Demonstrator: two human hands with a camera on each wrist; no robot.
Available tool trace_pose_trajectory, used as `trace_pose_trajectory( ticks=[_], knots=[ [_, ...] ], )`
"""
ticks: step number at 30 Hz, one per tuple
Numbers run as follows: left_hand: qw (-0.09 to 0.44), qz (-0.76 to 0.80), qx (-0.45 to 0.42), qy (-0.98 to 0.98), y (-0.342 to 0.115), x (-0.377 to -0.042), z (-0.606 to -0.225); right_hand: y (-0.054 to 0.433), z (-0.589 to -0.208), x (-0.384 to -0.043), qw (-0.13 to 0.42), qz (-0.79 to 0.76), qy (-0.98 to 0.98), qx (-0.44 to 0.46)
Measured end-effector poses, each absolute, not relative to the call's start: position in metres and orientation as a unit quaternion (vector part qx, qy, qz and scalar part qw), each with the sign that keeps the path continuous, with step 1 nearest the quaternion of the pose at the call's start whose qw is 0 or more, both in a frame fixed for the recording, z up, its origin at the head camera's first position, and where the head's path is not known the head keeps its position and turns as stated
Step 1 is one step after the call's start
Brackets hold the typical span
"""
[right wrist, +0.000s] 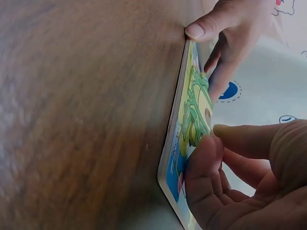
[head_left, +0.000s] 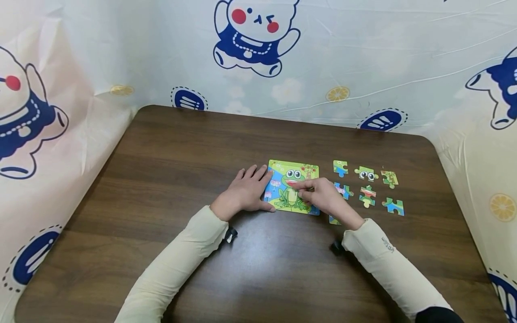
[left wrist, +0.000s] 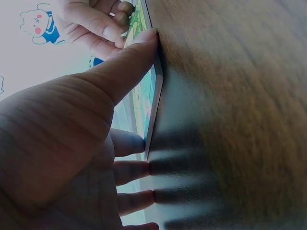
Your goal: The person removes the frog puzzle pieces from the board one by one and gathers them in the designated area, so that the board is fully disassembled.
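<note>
A square puzzle board [head_left: 282, 205] printed with a green frog lies flat on the wooden table. My left hand [head_left: 248, 190] spreads its fingers along the board's left side. Its thumb [left wrist: 136, 45] is at the near edge, and the other fingertips reach the tabletop. Over the frog's middle, my right hand [head_left: 323, 196] extends its index finger to the mouth. Thumb and index tips come close together in the right wrist view, with nothing visible between them; the other fingers curl in. Several loose puzzle pieces [head_left: 367, 196] lie right of the board, one partly hidden by the right arm.
The brown table [head_left: 181, 152] reaches back to a patterned curtain [head_left: 153, 54] along its far edge. Curtain also hangs at both sides. A frog-eye piece [head_left: 366, 174] and a corner piece [head_left: 340, 168] lie in the upper row of loose pieces.
</note>
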State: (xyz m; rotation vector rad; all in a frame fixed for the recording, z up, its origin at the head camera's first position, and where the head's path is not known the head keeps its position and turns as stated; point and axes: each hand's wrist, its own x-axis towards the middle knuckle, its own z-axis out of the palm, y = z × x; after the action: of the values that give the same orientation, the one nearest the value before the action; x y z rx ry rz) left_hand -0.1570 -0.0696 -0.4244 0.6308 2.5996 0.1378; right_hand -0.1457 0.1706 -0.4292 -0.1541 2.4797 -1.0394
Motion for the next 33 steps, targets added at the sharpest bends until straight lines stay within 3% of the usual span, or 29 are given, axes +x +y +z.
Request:
trace_pose_trajectory(
  ticks=[22, 33],
  knots=[
    [0.231, 0.054, 0.226, 0.945, -0.069, -0.158, -0.425, 0.175, -0.430, -0.140, 0.200, -0.399, 0.892, -0.078],
    [0.228, 0.043, 0.232, 0.945, -0.069, -0.157, -0.423, 0.192, -0.407, -0.151, 0.250, -0.645, 0.722, 0.027]
  ],
)
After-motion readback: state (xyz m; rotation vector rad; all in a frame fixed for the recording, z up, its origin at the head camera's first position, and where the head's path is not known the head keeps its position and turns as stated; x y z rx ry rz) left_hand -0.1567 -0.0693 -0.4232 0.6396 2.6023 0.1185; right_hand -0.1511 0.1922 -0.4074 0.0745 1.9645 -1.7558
